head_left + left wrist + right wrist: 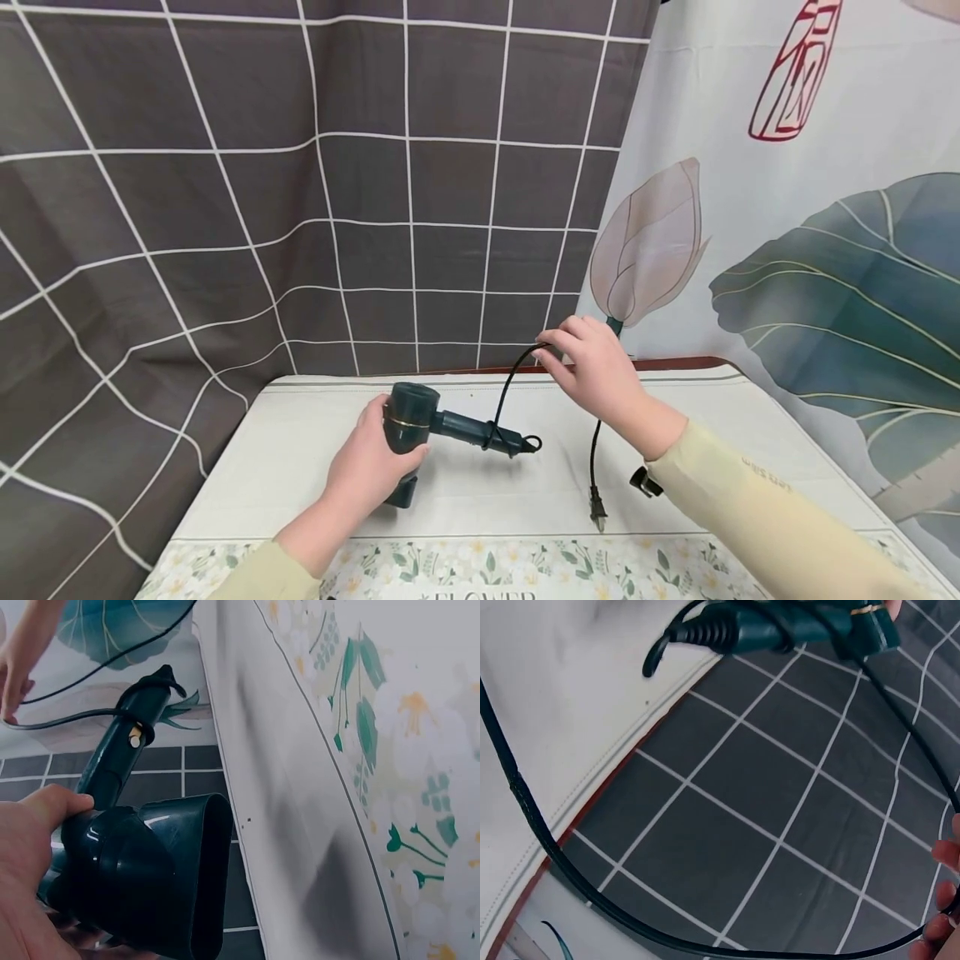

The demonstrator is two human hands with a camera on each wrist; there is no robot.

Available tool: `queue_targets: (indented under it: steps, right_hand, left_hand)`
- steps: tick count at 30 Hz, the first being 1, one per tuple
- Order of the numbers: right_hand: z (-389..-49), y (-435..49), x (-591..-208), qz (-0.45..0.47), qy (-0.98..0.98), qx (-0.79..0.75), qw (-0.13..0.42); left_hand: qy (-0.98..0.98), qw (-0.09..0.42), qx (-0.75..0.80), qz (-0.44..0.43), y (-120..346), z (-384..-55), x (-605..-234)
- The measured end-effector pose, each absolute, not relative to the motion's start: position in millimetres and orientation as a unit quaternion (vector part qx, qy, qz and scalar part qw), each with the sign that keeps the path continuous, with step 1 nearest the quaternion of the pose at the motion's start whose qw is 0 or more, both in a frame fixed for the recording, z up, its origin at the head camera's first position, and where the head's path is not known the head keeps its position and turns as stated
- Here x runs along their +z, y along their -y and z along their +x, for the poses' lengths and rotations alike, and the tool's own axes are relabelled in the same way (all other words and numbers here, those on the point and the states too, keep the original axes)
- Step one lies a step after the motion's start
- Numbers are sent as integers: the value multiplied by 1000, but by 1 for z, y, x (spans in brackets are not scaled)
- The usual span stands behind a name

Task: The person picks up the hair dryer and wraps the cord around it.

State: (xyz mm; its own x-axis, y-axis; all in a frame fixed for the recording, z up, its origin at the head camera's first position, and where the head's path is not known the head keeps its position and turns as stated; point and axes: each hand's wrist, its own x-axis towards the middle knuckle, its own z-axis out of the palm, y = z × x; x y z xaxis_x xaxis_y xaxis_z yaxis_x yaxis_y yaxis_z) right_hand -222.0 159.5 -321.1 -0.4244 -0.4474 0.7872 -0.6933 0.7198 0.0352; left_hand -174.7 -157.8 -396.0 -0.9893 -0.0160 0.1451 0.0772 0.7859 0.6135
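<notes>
A dark green hair dryer (411,410) is gripped round its body by my left hand (372,458), above the table. Its handle (471,427) points right, with the black power cord (504,392) wrapped round it near the end. In the left wrist view the flat nozzle (210,877) faces right, and the thumb lies along the body. Up and to the right, my right hand (592,367) pinches the cord between thumb and fingers. From that hand the cord hangs down to its two-prong plug (597,508). Only the fingertips (945,855) show in the right wrist view.
A white cloth with a floral border covers the table (525,508). Behind it hangs a dark grid-patterned curtain (450,183), with a flower-printed cloth (675,100) at the right. A small black object (645,482) shows by the right sleeve.
</notes>
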Motion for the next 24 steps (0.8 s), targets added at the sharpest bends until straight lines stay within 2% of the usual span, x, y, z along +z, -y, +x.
queue_targets:
  steps: [6, 13, 24]
  right_hand:
    - [-231, -162, -323, 301, 863, 158, 374]
    - [-238, -168, -328, 237, 905, 178, 304]
    - [-244, -173, -340, 182, 941, 201, 201]
  left_hand:
    - [944, 66, -323, -34, 154, -168, -395]
    - [938, 61, -337, -49, 149, -163, -391]
    - [908, -6, -416, -40, 146, -158, -388]
